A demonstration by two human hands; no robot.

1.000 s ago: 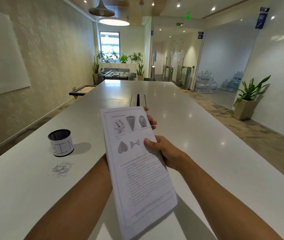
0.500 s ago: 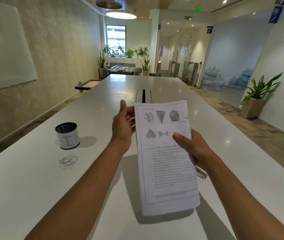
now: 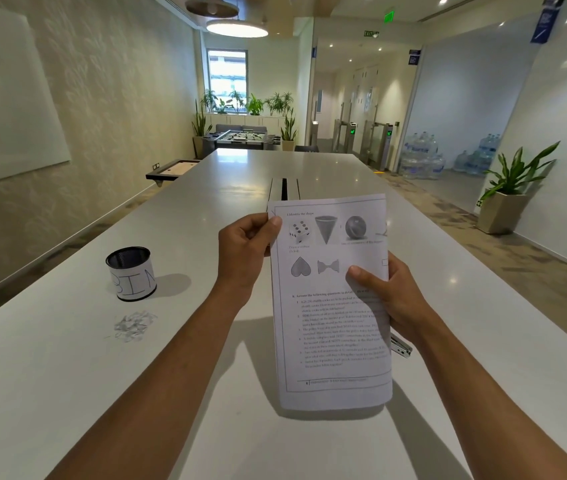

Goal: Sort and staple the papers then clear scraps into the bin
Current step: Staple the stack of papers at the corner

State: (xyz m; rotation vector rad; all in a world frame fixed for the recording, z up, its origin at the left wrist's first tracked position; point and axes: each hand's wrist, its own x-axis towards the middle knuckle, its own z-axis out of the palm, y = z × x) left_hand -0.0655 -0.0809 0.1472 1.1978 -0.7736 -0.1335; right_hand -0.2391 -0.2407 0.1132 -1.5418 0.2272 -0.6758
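Left hand [image 3: 244, 252] pinches the top-left corner of the printed worksheet sheets [image 3: 332, 306], fingers curled. Right hand [image 3: 387, 299] grips their right edge, thumb on top. Both held above the glossy white desk [image 3: 67, 375].

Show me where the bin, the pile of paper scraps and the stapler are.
bin [image 3: 132, 284]: head view, on its white label.
pile of paper scraps [image 3: 133, 325]: head view, middle of the pile.
stapler [image 3: 400, 348]: head view, metal end showing below the right wrist.
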